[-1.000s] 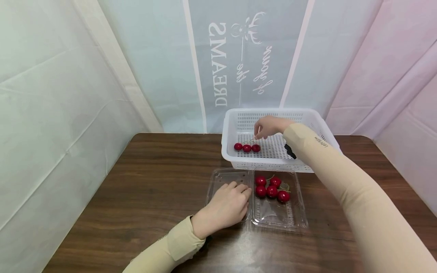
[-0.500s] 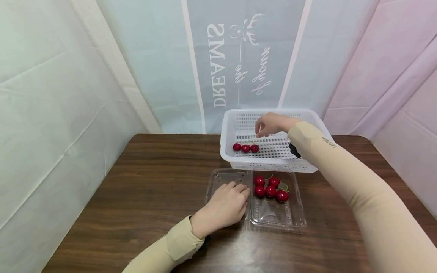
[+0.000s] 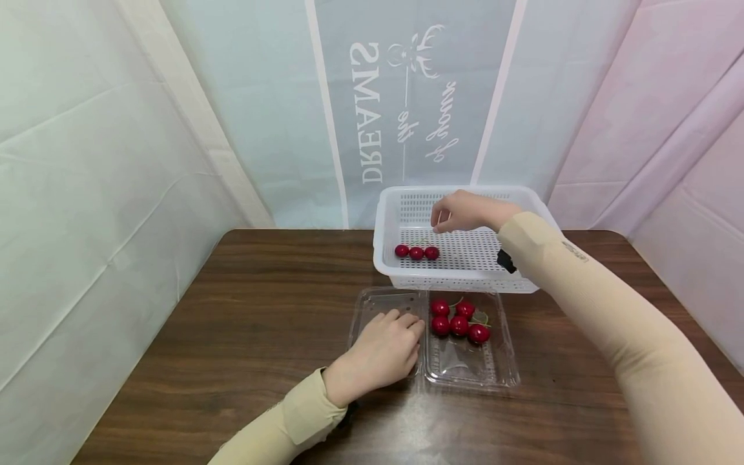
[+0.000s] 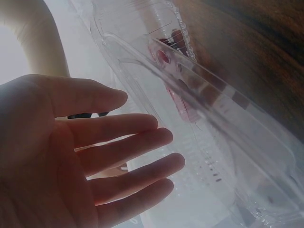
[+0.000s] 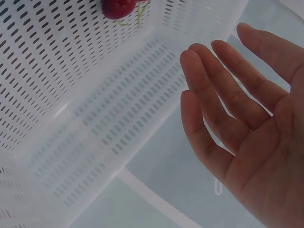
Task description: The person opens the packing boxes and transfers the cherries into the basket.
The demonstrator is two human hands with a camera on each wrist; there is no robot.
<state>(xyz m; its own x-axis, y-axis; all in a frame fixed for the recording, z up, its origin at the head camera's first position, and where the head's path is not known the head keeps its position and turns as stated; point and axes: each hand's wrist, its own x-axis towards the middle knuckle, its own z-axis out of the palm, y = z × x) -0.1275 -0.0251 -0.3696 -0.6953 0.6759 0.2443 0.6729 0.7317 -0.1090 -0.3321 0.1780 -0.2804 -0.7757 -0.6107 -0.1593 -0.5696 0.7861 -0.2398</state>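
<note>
A white perforated plastic basket [image 3: 453, 274] holds 3 red cherries [image 3: 416, 253] with green stems, in a row at its left front. Over the basket hovers my right hand [image 3: 465, 212], behind the cherries. Its fingers are loosely bent with nothing in them, as the right wrist view shows; a cherry [image 5: 118, 6] appears there at the top. My left hand [image 3: 380, 349] rests over the left half of an opened clear plastic clamshell box [image 3: 465, 371], fingers relaxed and holding nothing. Several cherries [image 3: 459, 325] with stems lie in the box's right half.
The box sits directly in front of the basket on a dark wooden table [image 3: 244, 323]. A grey-blue printed curtain [image 3: 383, 116] hangs right behind the basket, and pale cloth [image 3: 104, 194] closes off the left side.
My right hand has risen slightly away from the cherries in the basket, and its forearm has shifted right. The left hand and the cherries stay in place.
</note>
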